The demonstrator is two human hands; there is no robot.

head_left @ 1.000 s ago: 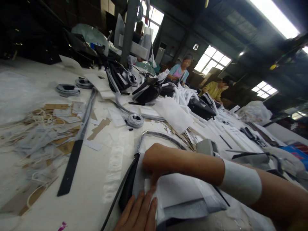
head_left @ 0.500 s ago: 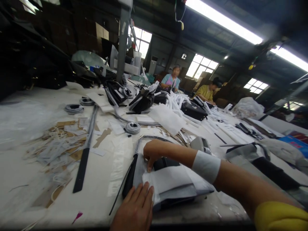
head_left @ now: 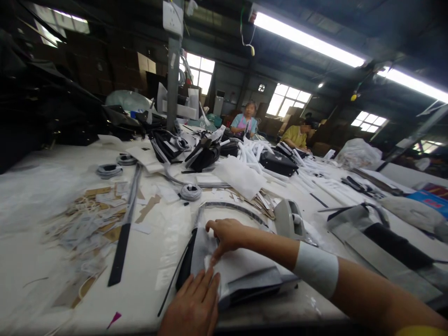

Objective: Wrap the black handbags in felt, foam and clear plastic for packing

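A black handbag (head_left: 186, 261) lies on the table in front of me, partly covered by greyish wrapping film. Its wrapped handle (head_left: 229, 205) arches out on the far side. A white sheet of paper (head_left: 245, 267) lies over the bag's body, hiding most of it. My left hand (head_left: 192, 301) rests flat on the near left part of the bag, fingers stretched out at the paper's edge. Above it, my right hand (head_left: 224, 238) reaches across from the right. Its thumb points down onto the paper's left end, while its fingers stay apart from the thumb.
Paper tags (head_left: 91, 224) are heaped at left beside a long black strap (head_left: 121, 254). A grey tape dispenser (head_left: 289, 219) stands beyond my right forearm. Another bag (head_left: 378, 247) lies at right. Rolled straps (head_left: 191, 191) and piled bag parts sit farther back; two people work beyond.
My right hand has shifted toward me and its thumb and fingers have spread. The paper now covers the black part that showed on the bag. My left hand stays nearly in place.
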